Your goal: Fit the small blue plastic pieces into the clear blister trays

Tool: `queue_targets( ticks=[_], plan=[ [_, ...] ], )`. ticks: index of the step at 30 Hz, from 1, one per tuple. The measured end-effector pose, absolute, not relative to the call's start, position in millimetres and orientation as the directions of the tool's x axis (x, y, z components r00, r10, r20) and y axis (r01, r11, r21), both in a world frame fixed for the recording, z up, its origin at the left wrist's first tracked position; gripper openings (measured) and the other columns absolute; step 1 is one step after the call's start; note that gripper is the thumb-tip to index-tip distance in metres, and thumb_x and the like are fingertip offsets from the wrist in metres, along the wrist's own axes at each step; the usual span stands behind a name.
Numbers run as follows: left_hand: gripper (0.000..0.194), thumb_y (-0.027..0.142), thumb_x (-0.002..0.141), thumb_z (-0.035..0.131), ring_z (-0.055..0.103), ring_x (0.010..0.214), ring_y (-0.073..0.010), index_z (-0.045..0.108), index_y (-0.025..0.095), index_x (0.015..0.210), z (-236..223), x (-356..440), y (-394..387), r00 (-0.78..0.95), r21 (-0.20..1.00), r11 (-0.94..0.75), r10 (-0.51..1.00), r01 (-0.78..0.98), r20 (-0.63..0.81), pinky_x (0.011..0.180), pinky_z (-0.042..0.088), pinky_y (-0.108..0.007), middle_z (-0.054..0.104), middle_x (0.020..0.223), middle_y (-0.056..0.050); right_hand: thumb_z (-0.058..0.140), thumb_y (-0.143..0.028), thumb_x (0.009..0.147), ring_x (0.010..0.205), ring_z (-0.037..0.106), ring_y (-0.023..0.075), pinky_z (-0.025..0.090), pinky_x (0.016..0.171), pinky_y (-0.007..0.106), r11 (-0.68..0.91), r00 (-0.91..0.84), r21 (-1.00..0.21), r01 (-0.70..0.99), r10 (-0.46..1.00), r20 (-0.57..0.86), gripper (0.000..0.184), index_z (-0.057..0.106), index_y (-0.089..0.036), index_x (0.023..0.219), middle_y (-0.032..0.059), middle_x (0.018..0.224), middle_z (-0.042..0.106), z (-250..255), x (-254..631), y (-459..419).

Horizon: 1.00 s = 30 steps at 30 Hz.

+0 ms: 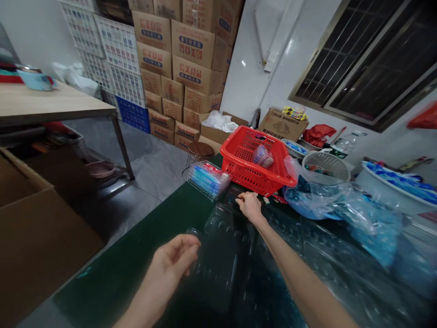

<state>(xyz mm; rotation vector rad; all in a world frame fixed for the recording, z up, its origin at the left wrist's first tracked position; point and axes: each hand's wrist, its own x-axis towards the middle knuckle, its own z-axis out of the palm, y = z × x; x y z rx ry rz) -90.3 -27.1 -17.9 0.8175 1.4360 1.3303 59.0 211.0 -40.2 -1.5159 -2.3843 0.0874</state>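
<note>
My left hand [174, 259] hovers low over the dark green table [119, 273], fingers curled around the corner of a clear plastic clamshell tray [218, 264]. My right hand [250, 206] reaches forward, knuckles up, fingertips pressed onto a small dark object [233, 195] just in front of the red basket [254, 164]. A stack of clear packs with blue contents [208, 178] lies left of the basket. More clear trays [290, 232] lie under and right of my right arm.
Blue plastic bags [344, 209], a white colander [326, 165] and a white tub [392, 189] crowd the right. Cardboard boxes [184, 68] and white crates [112, 54] stack against the wall. A wooden table [51, 107] and an open carton [37, 228] stand left; a stool [200, 149] is beyond the table.
</note>
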Motion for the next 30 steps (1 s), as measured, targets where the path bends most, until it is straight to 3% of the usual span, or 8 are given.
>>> queue_targets(
  ticks=[7,13,17,21,25,30],
  plan=[
    [0.023,0.037,0.077,0.052,0.043,0.059,-0.0082,0.053,0.018,0.089,-18,-82,-27,-0.278,0.984,0.163,0.944,-0.078,-0.178,0.051,0.035,-0.018,0.054,0.077,0.001,0.053,-0.024,0.075,0.083,0.058,0.0224,0.039,0.073,0.031,0.459,-0.445,-0.150,0.876,0.888,0.115,0.015,0.064,-0.015,0.080,0.0110,0.085,0.064,-30,49,208],
    [0.022,0.035,0.077,0.050,0.048,0.057,-0.0103,0.054,0.018,0.089,1,-57,-23,-0.079,0.983,0.124,0.990,0.134,-0.115,0.047,0.034,-0.020,0.055,0.069,0.000,0.049,-0.029,0.080,0.088,0.056,0.0180,0.038,0.073,0.027,0.485,-0.463,-0.212,0.848,0.874,0.148,0.035,0.048,-0.018,0.113,0.0064,0.092,0.063,7,91,177],
    [0.018,0.029,0.079,0.045,0.052,0.061,-0.0130,0.057,0.017,0.084,4,-33,-11,0.088,0.915,-0.065,0.996,0.398,0.032,0.053,0.038,-0.022,0.058,0.069,-0.002,0.048,-0.031,0.079,0.076,0.056,0.0133,0.036,0.064,0.022,0.559,-0.544,-0.254,0.789,0.828,0.134,0.016,0.061,-0.023,0.086,-0.0002,0.084,0.064,21,141,123],
    [0.022,0.023,0.079,0.040,0.055,0.075,-0.0165,0.060,0.021,0.087,-3,-4,12,0.216,0.674,-0.209,0.974,0.709,0.075,0.065,0.040,-0.026,0.061,0.082,-0.004,0.056,-0.028,0.072,0.063,0.054,0.0123,0.031,0.054,0.021,0.577,-0.579,-0.285,0.766,0.811,0.086,0.009,0.063,-0.023,0.069,-0.0022,0.068,0.063,12,175,80],
    [0.021,0.018,0.070,0.049,0.056,0.080,-0.0209,0.062,0.023,0.086,-15,20,36,0.300,0.615,-0.250,0.954,0.748,0.022,0.069,0.040,-0.031,0.060,0.084,-0.005,0.054,-0.025,0.073,0.063,0.054,0.0126,0.031,0.053,0.021,0.531,-0.527,-0.326,0.782,0.843,0.110,0.010,0.063,-0.023,0.075,-0.0014,0.069,0.062,0,191,66],
    [0.015,0.014,0.060,0.058,0.054,0.080,-0.0225,0.061,0.020,0.074,-25,26,50,0.306,0.674,-0.217,0.952,0.706,-0.015,0.069,0.038,-0.031,0.057,0.082,-0.006,0.052,-0.024,0.074,0.067,0.056,0.0138,0.037,0.057,0.022,0.483,-0.459,-0.392,0.783,0.874,0.161,0.013,0.061,-0.023,0.084,-0.0008,0.073,0.063,-6,204,60]
  ],
)
